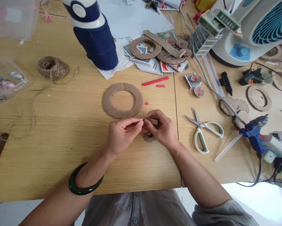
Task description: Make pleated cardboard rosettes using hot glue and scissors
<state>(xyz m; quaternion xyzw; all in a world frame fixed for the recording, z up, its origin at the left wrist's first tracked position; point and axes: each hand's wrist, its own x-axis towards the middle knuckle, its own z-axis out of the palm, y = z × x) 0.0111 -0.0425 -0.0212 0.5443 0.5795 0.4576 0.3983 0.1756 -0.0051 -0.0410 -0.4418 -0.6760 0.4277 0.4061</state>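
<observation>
Between my two hands is a small corrugated cardboard strip (153,121), partly covered by the fingers. My right hand (163,128) grips it with thumb and forefinger. My left hand (124,131), fingertips pinched together, meets the strip's left end. Just under the right fingers shows a pleated cardboard rosette (148,137); whether it is held or lies on the table I cannot tell. Beyond the hands lies a flat cardboard ring (107,102). Beside the ring are a red paper dot (146,103) and a red paper strip (155,81).
Open-bladed scissors (202,125) lie to the right, near a blue glue gun (255,131) with a trailing cord. Two finished rosettes (199,91) sit behind them. A twine ball (52,68), a navy tumbler (96,44) and a fan (239,47) stand farther back.
</observation>
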